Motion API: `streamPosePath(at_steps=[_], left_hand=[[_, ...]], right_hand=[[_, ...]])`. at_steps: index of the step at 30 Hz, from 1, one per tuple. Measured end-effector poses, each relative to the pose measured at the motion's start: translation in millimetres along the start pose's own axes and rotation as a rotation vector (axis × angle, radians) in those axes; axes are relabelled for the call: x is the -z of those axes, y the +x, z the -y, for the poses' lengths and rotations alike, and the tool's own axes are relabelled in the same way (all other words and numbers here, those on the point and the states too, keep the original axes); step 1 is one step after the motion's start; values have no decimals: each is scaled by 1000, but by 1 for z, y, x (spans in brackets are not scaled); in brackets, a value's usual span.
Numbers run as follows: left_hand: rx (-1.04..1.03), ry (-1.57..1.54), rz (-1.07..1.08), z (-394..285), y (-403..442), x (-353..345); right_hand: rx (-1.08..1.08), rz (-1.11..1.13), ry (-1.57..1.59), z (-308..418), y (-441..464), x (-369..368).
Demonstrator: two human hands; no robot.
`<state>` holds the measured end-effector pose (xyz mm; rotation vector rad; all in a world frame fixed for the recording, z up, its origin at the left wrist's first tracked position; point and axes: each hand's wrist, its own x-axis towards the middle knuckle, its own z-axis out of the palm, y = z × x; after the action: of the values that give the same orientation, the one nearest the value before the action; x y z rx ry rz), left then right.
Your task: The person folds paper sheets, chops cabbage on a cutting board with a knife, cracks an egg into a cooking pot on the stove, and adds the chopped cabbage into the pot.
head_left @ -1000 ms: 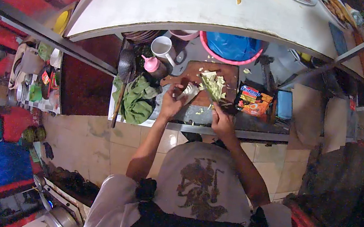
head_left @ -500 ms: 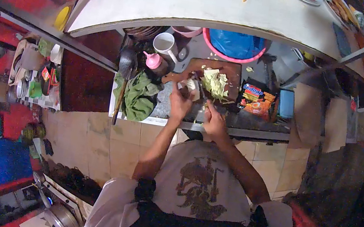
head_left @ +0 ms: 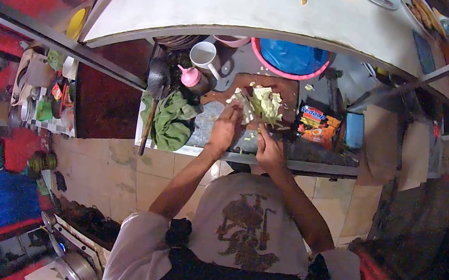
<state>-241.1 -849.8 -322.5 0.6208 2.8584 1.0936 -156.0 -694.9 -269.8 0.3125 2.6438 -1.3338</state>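
Our left hand (head_left: 225, 129) lay fingers together against cabbage (head_left: 246, 109) on the board (head_left: 290, 91), any pinch unclear; our right hand (head_left: 272, 153) gripped a knife (head_left: 258, 112). Sliding leaves could have steered its blade into our fingertips.

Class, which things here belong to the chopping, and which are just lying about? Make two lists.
Apparently part of the job: cutting board, chopped pale leaves on it, left hand at the leaves, knife in the right hand.
Apparently just lying about: green cloth, white mug, pink-topped bottle, orange-and-black packet, long-handled utensil.
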Motion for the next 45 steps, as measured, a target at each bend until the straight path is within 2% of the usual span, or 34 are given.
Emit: streamPosePath(at_steps=[1, 3, 5, 7, 9, 12, 15, 19, 22, 24, 28, 31, 33, 39, 42, 45], left_hand=[[-54, 61, -17, 3, 0, -5], [-109, 120, -49, 7, 4, -8], [-188, 332, -34, 9, 2, -11], [-181, 332, -41, 14, 3, -15], [-172, 334, -42, 12, 2, -14], [-105, 329, -11, 2, 2, -4], [-115, 364, -7, 0, 2, -1], [-127, 329, -62, 5, 2, -5], [-141, 329, -88, 9, 3, -11], [-135, 346, -102, 12, 0, -14], [-150, 324, -102, 18, 1, -16], [-140, 313, -98, 13, 1, -14], [-126, 304, -117, 9, 2, -11], [-112, 249, -167, 9, 0, -11], [-128, 273, -117, 14, -1, -11], [-76, 258, -106, 9, 1, -11]], right_hand=[[3, 2, -3, -4, 1, -2], [150, -72, -44, -11, 8, -2], [144, -52, -39, -12, 12, 3], [129, -31, -32, -11, 15, 5], [265, -109, -86, -6, 16, 7], [157, -17, -74, 16, 17, 17], [178, 0, -112, 30, 22, 20], [213, -4, -127, 24, 28, 13], [177, 52, -104, 6, -9, 30], [-1, 128, -189, 11, -42, 56], [-24, 199, -197, 10, -43, 61], [87, 77, -92, 21, -7, 43], [261, -75, -131, 19, 16, 30], [200, 53, -52, 26, 32, 30], [201, 69, 38, 38, 33, 36], [112, 113, -36, 39, 35, 38]])
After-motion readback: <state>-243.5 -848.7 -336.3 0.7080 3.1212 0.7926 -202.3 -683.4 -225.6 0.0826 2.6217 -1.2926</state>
